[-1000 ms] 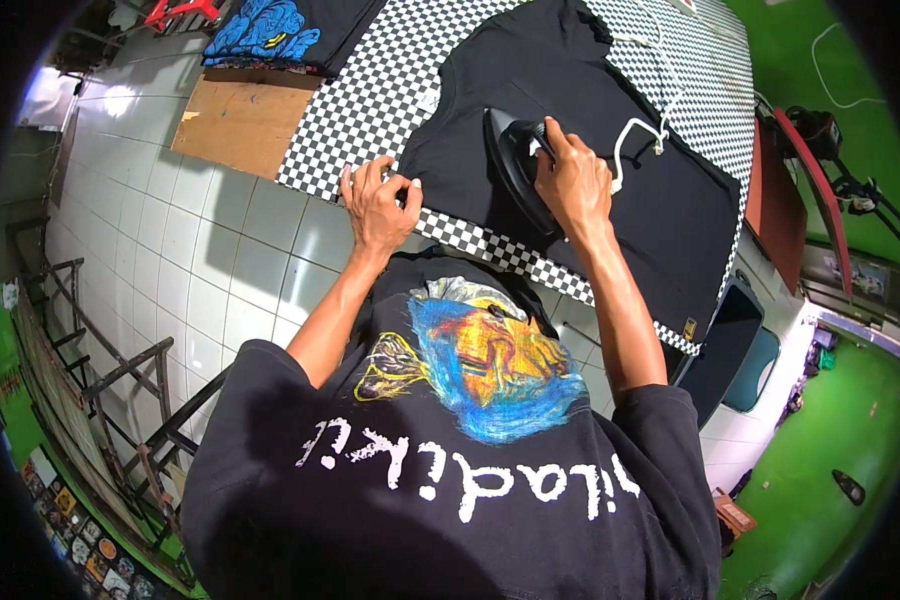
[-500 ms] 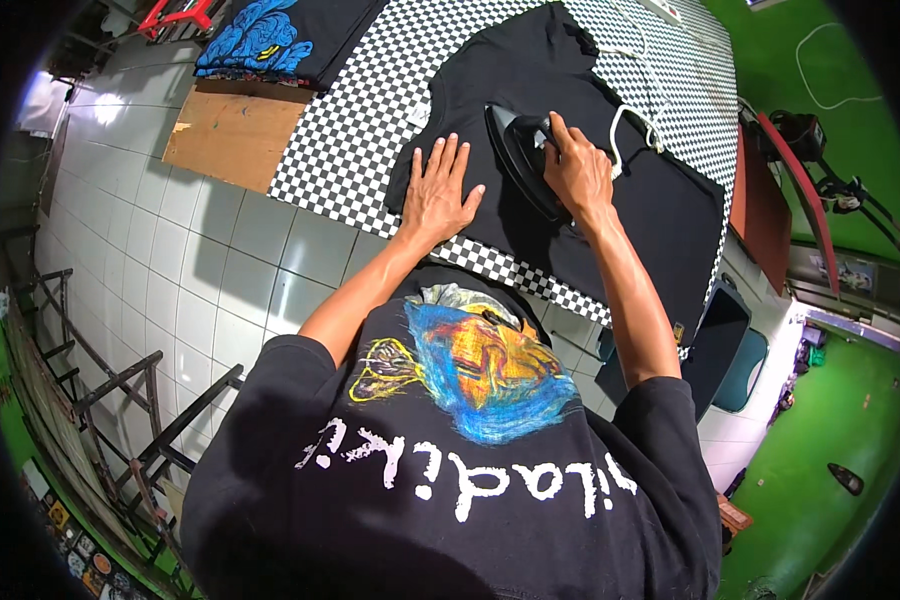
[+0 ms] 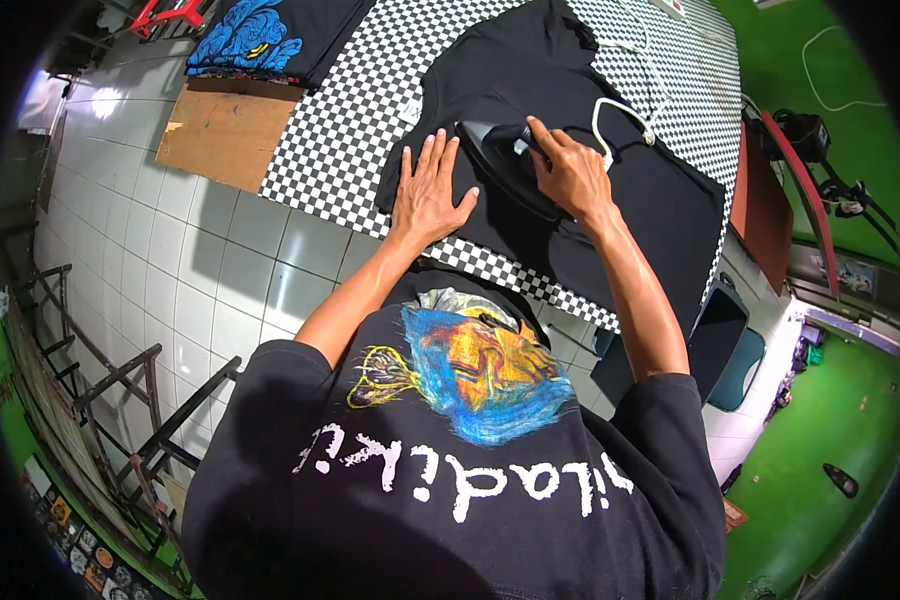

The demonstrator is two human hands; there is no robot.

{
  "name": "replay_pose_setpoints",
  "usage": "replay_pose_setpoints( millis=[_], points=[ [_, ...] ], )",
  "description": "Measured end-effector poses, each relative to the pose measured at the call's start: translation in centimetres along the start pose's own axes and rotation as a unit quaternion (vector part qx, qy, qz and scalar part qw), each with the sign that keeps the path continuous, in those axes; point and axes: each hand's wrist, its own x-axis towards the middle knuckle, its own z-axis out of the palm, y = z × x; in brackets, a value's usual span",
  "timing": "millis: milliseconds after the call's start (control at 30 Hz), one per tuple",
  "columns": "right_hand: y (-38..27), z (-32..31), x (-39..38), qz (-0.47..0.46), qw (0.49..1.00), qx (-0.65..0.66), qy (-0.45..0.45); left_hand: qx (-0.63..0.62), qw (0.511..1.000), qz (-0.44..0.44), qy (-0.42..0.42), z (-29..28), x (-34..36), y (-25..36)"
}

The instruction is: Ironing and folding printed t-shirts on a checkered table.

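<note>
A black T-shirt (image 3: pixel 660 215) lies spread over a table covered in black-and-white checks (image 3: pixel 350 130). My left hand (image 3: pixel 430 195) rests flat on the shirt's left part, fingers stretched and slightly apart. Just right of it, my right hand (image 3: pixel 573 172) is wrapped round the handle of a clothes iron (image 3: pixel 505 165). The iron's dark body sits on the fabric with its pointed tip toward the far left, close to my left fingertips. From the iron's back a white cord (image 3: pixel 602 110) loops across the shirt and off to the far side. My palm hides part of the handle.
At the far left, folded black shirts with a blue print (image 3: pixel 260 35) lie above a brown board (image 3: pixel 220 130). Dark metal racks (image 3: pixel 150 400) stand on the left over white floor tiles (image 3: pixel 190 230). A dark green chair (image 3: pixel 738 370) is at the right, beside the table.
The iron has slid left across the shirt in my right hand, its tip nearer my left hand. The cord loop has shifted left with it. My left hand stays flat on the cloth.
</note>
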Motion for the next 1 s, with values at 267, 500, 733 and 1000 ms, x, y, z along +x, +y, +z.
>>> replay_pose_setpoints(
  millis=[267, 500, 733, 1000],
  points=[
    [3.3, 1.3, 2.3, 0.028, 0.996, -0.075, 0.041, 0.039, 0.999, 0.005, -0.015, 0.5, 0.2, -0.1],
    [8.4, 0.6, 2.0, 0.076, 0.990, -0.114, 0.044, 0.048, 0.999, -0.001, -0.018, 0.4, 0.3, 0.2],
    [14.3, -3.5, 1.0, 0.108, 0.993, -0.051, 0.013, 0.031, 0.999, 0.011, -0.001, 0.0, 0.3, 0.4],
    [24.9, -10.5, -1.4, 0.170, 0.979, -0.073, 0.089, 0.125, 0.992, -0.015, 0.016, -1.7, 2.2, 5.8]
  ],
)
